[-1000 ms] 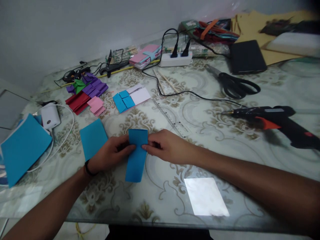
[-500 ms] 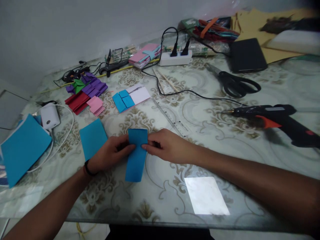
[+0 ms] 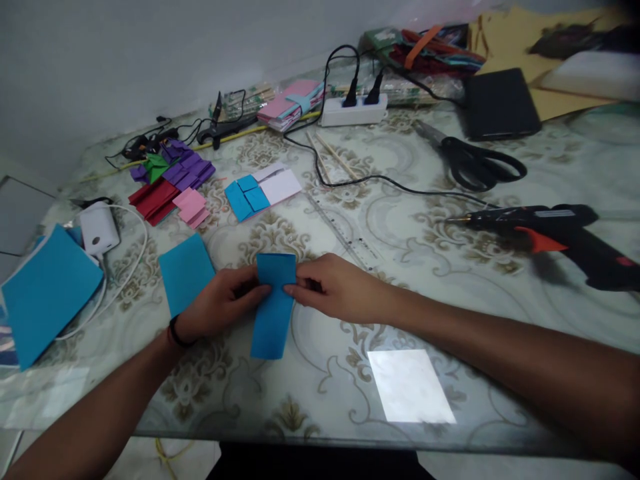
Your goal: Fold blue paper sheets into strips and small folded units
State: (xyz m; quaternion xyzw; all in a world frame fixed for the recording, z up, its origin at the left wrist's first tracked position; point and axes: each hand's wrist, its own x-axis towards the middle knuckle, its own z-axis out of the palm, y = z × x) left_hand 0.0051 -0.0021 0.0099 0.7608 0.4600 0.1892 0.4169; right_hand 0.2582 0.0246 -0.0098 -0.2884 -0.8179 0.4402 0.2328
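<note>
My left hand point(image 3: 223, 300) and right hand point(image 3: 337, 287) pinch the strip point(image 3: 271, 330) between them, one at each long edge. An uneven pull could crease or skew it, I judge; sliding outward, my left hand could nudge the sheet point(image 3: 185, 270) beside it.

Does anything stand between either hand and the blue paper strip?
Nothing visible does: the left hand and right hand hold the blue paper strip directly, one at each side edge. The nearby blue sheet, partly hidden by the left hand, lies off to the left.
</note>
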